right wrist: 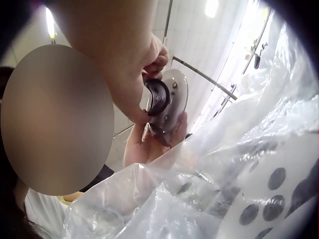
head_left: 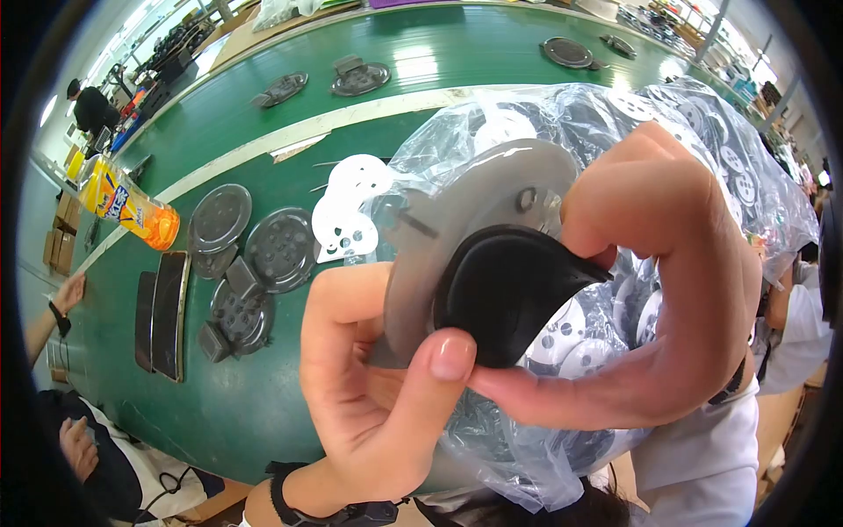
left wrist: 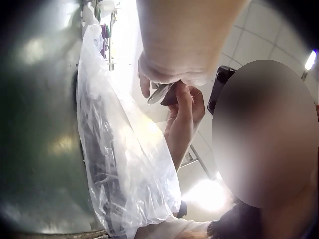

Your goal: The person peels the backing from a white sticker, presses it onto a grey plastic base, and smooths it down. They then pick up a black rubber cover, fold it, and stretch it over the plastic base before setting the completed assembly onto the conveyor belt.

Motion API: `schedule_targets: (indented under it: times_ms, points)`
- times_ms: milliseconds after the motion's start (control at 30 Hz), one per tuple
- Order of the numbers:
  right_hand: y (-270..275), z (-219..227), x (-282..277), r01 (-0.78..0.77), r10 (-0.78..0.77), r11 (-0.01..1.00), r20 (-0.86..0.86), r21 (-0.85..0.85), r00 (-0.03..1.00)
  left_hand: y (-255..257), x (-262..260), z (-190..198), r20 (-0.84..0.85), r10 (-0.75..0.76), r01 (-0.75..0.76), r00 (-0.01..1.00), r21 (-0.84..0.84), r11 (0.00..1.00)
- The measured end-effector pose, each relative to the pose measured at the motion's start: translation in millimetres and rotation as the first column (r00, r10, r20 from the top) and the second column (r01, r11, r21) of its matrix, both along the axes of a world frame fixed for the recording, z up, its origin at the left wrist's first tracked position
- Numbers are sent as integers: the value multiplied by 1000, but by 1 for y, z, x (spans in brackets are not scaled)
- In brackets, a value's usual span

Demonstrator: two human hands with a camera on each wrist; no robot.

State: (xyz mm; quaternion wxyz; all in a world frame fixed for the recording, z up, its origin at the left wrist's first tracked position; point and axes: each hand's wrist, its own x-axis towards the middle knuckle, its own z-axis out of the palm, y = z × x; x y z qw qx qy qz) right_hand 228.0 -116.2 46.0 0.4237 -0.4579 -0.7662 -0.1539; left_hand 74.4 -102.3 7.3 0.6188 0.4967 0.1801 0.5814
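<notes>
Ceiling lamps glare; edges darken and bend.

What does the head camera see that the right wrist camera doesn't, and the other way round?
Only the head view shows the yellow-capped bottle, two dark strips and the green tabletop. Only the right wrist view shows a big blurred oval. Both show the left hand holding a see-through grey disc, the right hand pinching a black curved piece, and a clear plastic bag.
</notes>
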Motion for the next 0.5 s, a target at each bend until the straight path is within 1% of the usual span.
schedule_targets:
  times_ms: [33,67,167,200,233,267,300,333,367,400,433,467,500]
  points:
    - [1,-1,1,-33,33,999,-3,24,999,0,0,0,-9,15,-15,1000,-1,1000]
    - [1,0,2,-34,34,999,-3,25,999,0,0,-1,-18,31,-31,999,-1,1000]
    - [-2,11,2,-80,80,997,20,-4,997,1,0,0,-51,42,-43,998,-21,999]
    - [-7,22,-1,-54,59,990,35,-131,998,1,0,1,-50,44,-45,998,-20,999]
    - [-9,28,-2,-25,39,966,52,-256,998,0,2,4,-52,55,-58,997,-62,996]
    - [-8,27,-2,-26,41,966,52,-256,998,0,2,5,-53,65,-70,996,-105,992]
    - [-7,26,-1,-26,26,964,-4,-265,1000,5,-4,4,-96,-1,-5,995,-64,998]
    - [-5,24,0,-27,10,961,-60,-275,998,7,-8,5,-96,-1,-5,995,-67,998]
    - [-4,22,1,-25,-8,958,-117,-284,993,8,-11,7,-151,-83,66,985,-117,991]
    - [-1,22,1,-22,-12,958,-116,-285,993,9,-11,9,-202,-168,135,965,-169,976]
    - [1,22,3,-69,25,951,-150,-302,988,9,-9,8,-163,-179,147,970,-194,970]
    - [3,22,4,-117,60,942,-183,-315,981,10,-8,6,-163,-183,150,970,-196,969]
    - [5,22,6,-114,57,942,-184,-316,981,11,-7,5,-165,-204,176,965,-170,970]
